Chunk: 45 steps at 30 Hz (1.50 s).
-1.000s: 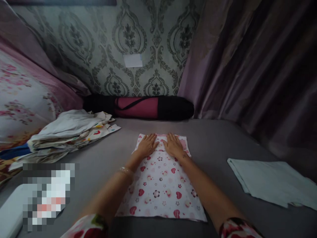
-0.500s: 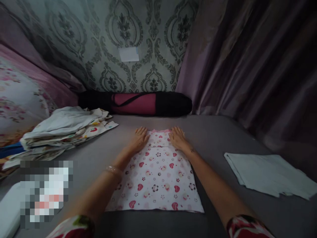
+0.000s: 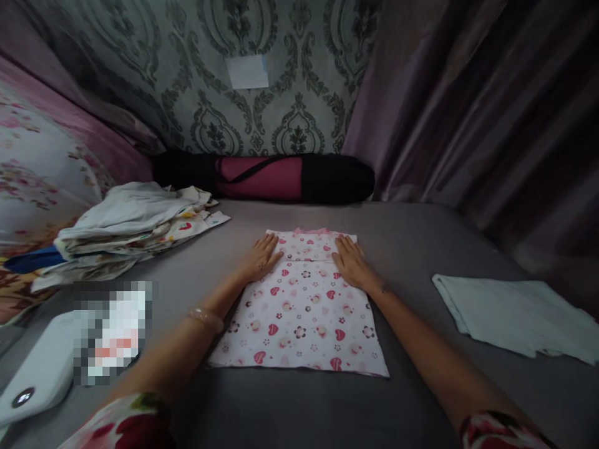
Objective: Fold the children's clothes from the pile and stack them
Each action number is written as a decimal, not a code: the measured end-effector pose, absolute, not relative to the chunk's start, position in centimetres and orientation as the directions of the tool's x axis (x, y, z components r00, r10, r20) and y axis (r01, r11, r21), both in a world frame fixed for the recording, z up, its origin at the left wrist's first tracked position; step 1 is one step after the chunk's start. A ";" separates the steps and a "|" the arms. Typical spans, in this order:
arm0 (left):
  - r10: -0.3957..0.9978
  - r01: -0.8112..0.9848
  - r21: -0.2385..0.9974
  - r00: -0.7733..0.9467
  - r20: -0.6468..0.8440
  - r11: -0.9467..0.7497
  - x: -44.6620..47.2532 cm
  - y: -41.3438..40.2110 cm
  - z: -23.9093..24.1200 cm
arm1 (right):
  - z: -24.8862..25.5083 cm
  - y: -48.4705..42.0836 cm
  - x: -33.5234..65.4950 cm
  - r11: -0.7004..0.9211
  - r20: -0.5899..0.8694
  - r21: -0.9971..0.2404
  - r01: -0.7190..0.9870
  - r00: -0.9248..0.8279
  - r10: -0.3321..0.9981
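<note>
Smoothing step, we judge: our left hand and right hand spread flat, gripping nothing, at side edges of white, heart-printed, folded cloth garment; next calls for an even edge pinch.

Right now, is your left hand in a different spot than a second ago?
Yes, to the left. Judged against the pink-and-black roll, the left hand has shifted outward and is now at the left edge of the heart-print cloth.
</note>
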<state>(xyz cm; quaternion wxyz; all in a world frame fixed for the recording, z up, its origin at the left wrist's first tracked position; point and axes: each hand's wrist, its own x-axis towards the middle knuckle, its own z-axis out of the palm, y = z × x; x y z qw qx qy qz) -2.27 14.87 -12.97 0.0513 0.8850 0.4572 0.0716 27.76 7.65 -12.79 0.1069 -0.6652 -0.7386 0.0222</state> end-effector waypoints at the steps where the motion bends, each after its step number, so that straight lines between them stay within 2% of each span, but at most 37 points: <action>1: 0.824 0.808 0.164 0.562 0.068 -0.565 -2.5 14.9 -13.3 | -13.0 7.5 27.8 0.113 0.119 -0.170 0.979 -0.094 0.988; 4: 0.830 0.817 0.160 0.558 0.028 -0.554 -2.6 15.1 -13.3 | -13.1 7.5 27.8 0.106 0.085 -0.176 0.979 -0.092 0.992; 7: 0.834 0.829 0.098 0.550 0.033 -0.551 -1.9 14.0 -11.9 | -12.2 6.8 27.4 0.103 0.078 -0.188 0.977 -0.090 0.993; 11: 0.731 0.732 0.033 0.675 0.096 -0.680 -1.2 9.4 -10.6 | -11.3 2.5 25.8 0.154 0.113 -0.175 0.972 -0.136 0.984; 15: 0.634 0.629 0.081 0.772 0.052 -0.773 -1.2 5.2 -11.8 | -11.6 -1.8 24.0 0.173 0.066 -0.185 0.967 -0.163 0.984; 22: 0.661 0.658 0.100 0.750 -0.004 -0.746 -2.2 2.6 -12.0 | -11.0 -4.5 23.8 0.214 0.027 -0.194 0.957 -0.213 0.977; 27: 0.619 0.613 0.172 0.785 -0.024 -0.771 -5.0 -2.5 -10.9 | -10.2 -10.3 24.1 0.346 -0.013 -0.252 0.904 -0.360 0.933; 33: 0.561 0.521 0.337 0.827 0.026 -0.784 -9.0 -5.6 -9.7 | -9.2 -15.1 25.2 0.435 0.016 -0.305 0.847 -0.453 0.892; 38: 0.642 0.553 0.411 0.759 0.110 -0.725 -12.1 -5.9 -10.2 | -9.9 -16.6 27.1 0.420 0.076 -0.340 0.841 -0.420 0.904; 41: 0.668 0.591 0.373 0.735 0.116 -0.716 -13.4 -5.8 -9.9 | -10.1 -16.7 28.3 0.423 0.155 -0.362 0.831 -0.393 0.906; 45: 0.659 0.622 0.253 0.747 0.095 -0.741 -14.3 -5.9 -9.4 | -9.5 -16.3 29.0 0.459 0.192 -0.383 0.802 -0.417 0.888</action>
